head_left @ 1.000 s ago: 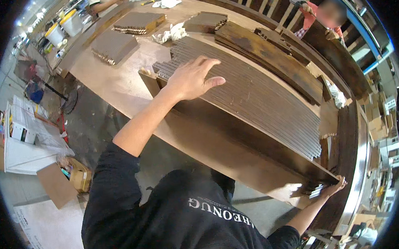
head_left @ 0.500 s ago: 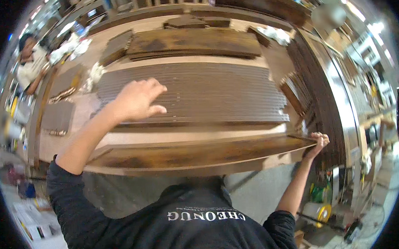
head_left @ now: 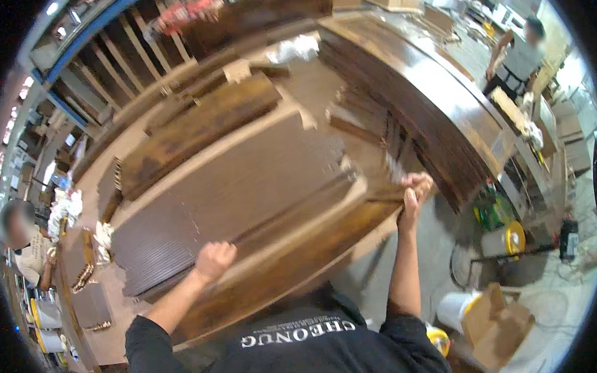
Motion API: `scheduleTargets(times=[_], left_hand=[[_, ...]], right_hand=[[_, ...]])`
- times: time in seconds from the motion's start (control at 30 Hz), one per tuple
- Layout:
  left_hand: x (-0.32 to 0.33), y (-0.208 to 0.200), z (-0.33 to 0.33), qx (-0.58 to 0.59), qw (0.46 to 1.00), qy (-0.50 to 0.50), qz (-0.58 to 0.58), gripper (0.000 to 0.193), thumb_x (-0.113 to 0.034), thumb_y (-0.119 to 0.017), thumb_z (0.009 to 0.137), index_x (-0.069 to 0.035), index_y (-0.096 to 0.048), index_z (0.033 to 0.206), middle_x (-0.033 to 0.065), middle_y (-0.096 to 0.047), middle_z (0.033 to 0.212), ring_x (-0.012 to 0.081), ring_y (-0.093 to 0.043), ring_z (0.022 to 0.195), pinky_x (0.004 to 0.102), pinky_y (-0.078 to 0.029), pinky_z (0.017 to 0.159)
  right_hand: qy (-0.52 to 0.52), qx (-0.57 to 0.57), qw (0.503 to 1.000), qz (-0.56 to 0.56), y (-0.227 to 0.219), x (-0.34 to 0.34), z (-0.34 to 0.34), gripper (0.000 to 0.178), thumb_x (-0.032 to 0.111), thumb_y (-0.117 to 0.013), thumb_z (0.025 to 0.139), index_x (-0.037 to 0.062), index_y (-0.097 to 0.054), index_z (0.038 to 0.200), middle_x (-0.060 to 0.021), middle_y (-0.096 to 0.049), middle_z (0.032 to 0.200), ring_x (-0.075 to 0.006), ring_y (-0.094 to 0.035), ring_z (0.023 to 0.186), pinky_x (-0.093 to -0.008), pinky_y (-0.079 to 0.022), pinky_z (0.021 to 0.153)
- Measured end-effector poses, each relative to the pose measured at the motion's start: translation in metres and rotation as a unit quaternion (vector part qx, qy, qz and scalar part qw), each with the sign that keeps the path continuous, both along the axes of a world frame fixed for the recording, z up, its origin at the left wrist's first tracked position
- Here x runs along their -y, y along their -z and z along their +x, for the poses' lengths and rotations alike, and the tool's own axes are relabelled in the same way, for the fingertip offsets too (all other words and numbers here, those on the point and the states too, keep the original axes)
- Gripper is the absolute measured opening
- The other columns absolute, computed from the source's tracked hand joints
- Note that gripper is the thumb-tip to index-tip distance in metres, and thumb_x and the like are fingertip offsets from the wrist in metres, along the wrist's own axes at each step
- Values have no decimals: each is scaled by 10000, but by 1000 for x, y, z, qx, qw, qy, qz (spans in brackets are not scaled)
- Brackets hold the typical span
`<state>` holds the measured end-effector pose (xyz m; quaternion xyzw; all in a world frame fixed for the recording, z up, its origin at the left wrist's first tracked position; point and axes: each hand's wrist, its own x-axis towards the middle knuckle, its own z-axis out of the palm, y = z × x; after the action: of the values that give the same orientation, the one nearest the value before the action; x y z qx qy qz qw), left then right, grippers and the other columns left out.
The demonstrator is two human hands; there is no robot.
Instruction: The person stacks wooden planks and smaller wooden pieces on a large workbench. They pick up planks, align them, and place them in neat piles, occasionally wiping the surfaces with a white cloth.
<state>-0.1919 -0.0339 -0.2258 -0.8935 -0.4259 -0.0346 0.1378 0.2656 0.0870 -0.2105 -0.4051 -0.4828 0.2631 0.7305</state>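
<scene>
A long, shallow brown wooden frame [head_left: 308, 261] lies along the near edge of the table, in front of me. My right hand [head_left: 416, 191] is closed around its right end. Over the frame's far edge is my left hand [head_left: 216, 259], its fingers curled in; what they hold, if anything, is hidden. Just beyond lies a wide layer of dark brown slats [head_left: 239, 189] set side by side, close to my left knuckles. Behind the slats rests a stack of stained boards [head_left: 199, 134].
Long dark boards [head_left: 402, 108] are stacked along the right side. Short wood pieces [head_left: 90, 305] and white cloths [head_left: 65, 209] lie at the left. One person [head_left: 28, 248] is at the far left, another [head_left: 516, 57] at the back right. A bucket [head_left: 504, 239] and an open carton [head_left: 498, 324] are at the lower right.
The view has turned to the right, so the table now slants. My left hand has come down from above the slats to the frame and its fingers have curled. My right hand stays at the frame's end.
</scene>
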Motion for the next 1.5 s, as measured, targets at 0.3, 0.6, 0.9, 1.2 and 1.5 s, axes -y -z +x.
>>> scheduleTargets(times=[0.3,0.6,0.9,1.2,1.5], left_hand=[[-5,5,14,28,998,-46,-22,174,-141,-533,767,-117,-537,939,50,-493,727,191,-573,636,311,-496,510],[17,-5,23,-114,919,-194,-323,679,-332,-697,733,-14,-382,1245,204,-562,1019,343,-609,917,455,-515,748],[-27,-3,-32,37,816,-113,-565,734,-485,-705,616,65,-554,1077,233,-584,1090,352,-585,977,428,-468,826],[-2,-150,-51,196,921,-156,-300,863,-598,-707,624,25,-443,1160,287,-614,928,426,-604,899,458,-479,822],[48,-219,-67,85,978,-191,-15,801,-637,-688,607,-118,-496,1186,128,-600,797,305,-633,691,396,-512,596]], right_hand=[[-33,-41,999,3,-11,-20,-15,280,70,-477,766,99,-393,1031,-17,-389,881,-107,-385,778,-253,-359,760],[-11,-18,1000,-6,-30,28,-43,245,30,-473,727,110,-369,933,-3,-351,842,-97,-354,733,-240,-353,716],[-37,-19,999,-31,-23,4,-62,304,79,-600,782,102,-380,990,24,-334,842,-70,-350,748,-219,-373,672],[1,-44,999,0,-27,-10,-74,232,122,-598,754,95,-446,927,9,-396,845,-88,-397,744,-233,-376,698],[111,-7,994,13,-6,-56,-102,315,204,-654,796,81,-443,995,16,-366,833,-78,-357,734,-226,-353,669]])
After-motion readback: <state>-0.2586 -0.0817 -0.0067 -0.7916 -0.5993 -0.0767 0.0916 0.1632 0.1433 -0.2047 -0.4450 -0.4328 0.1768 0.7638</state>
